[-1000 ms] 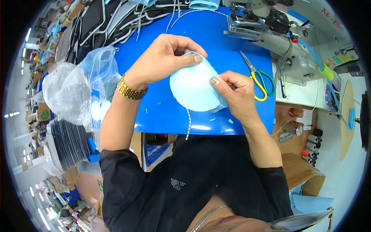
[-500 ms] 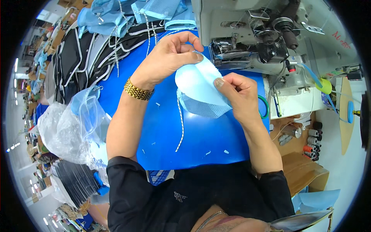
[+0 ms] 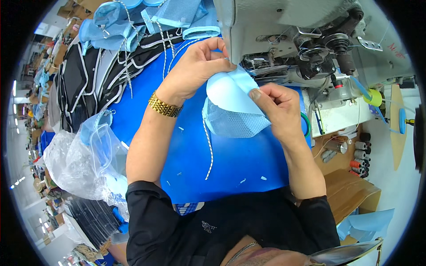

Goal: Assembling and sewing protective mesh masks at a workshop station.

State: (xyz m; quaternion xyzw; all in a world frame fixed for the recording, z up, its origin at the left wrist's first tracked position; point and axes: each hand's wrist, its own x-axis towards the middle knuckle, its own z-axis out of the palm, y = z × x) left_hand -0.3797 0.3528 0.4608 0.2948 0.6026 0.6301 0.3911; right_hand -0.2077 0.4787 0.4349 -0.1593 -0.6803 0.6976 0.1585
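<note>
Between my hands hangs a light blue mesh pouch (image 3: 235, 122) with a rounded, smooth fabric base (image 3: 226, 92) at its top. My left hand (image 3: 206, 62) pinches the edge of that base at its upper left, close to the sewing machine. On the right side, my right hand (image 3: 277, 106) grips the same piece, its thumb lying on top of the fabric. A black-and-white cord (image 3: 208, 153) dangles from the pouch's left side over the blue table top (image 3: 222, 170).
A sewing machine (image 3: 306, 48) stands at the far right, in front of my hands. Blue mesh pieces (image 3: 177, 17) and black fabric pieces with white piping (image 3: 84, 75) are heaped at far left. Clear plastic bags (image 3: 75, 155) lie left; thread scraps dot the table.
The base has tipped slightly, and more of the mesh side shows below it. Both hands keep their pinch. The whole view has shifted a little.
</note>
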